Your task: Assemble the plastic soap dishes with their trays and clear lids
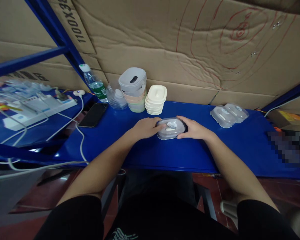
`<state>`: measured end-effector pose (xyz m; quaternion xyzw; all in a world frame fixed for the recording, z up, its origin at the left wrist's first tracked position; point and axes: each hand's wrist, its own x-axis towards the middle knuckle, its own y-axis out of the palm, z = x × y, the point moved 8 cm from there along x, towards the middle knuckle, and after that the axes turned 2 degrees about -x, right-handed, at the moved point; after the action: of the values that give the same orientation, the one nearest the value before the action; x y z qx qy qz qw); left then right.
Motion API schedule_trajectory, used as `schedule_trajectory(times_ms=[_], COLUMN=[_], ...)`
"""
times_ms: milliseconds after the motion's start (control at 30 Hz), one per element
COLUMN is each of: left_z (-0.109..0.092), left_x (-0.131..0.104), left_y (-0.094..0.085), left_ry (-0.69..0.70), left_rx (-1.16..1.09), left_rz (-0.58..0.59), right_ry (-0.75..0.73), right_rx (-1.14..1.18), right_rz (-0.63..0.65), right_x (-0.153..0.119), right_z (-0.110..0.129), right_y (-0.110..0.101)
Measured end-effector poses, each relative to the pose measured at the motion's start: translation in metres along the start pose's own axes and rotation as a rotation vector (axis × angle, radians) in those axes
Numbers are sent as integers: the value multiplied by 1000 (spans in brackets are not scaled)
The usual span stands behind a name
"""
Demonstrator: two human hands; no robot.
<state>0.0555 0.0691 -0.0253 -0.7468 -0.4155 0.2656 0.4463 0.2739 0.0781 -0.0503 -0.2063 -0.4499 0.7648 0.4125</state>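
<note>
A small oval plastic container [172,130] with a clear lid and a round label rests on the blue table in front of me. My left hand [150,128] is closed on its left side, the thumb lying over the lid. On the opposite side, my right hand [192,128] grips the edge between thumb and fingers. Beyond it stand a stack of cream lids [156,98] and a stack of pastel containers [135,91] topped by a grey one. Clear domed covers [117,97] lean beside that stack.
Two packed clear containers [229,114] sit at the right. A water bottle [96,85] and a black phone [93,115] are on the left, near a power strip [40,111] with white cables. A cardboard wall [150,43] closes off the back.
</note>
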Motion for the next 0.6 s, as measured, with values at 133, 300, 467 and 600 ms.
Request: schedule_trajectory(times_ms=[133,300,467,600], left_z=[4,7,6,7], left_x=[2,3,2,4], left_y=[4,6,6,6], left_ry=[7,-25,-9,10], left_rx=[20,29,17,5], left_rz=[-5,5,37,25], right_ry=[13,-47,-143,-147], right_rx=[-41,-55,-60,-69], right_rz=[19,28,14,5], right_x=[0,-1,-1,-1], right_z=[-7,1,20,21], right_y=[4,5,5,6])
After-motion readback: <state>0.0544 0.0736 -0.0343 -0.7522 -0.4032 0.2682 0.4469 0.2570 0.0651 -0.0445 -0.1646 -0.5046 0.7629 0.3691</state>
